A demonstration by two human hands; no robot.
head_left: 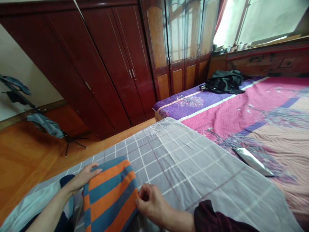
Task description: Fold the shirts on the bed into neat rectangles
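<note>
A folded cloth with orange and blue-grey stripes (112, 190) lies on the grey checked sheet (173, 154), close in front of me. At its upper left edge is my left hand (83, 177), thumb and fingers closed on the border, some fingertips out of sight. My right hand (152, 203) pinches the right edge of the cloth between thumb and curled fingers. Left of the cloth, partly behind my left forearm, are pale and dark blue clothes (50, 201).
A silver flat object (252, 161) lies on the pink and purple bedspread (265, 103). Black clothing (224, 81) is heaped farther back. Dark red wardrobes (116, 64) line the wall. A black stand with hanging garments (70, 138) is on the left floor.
</note>
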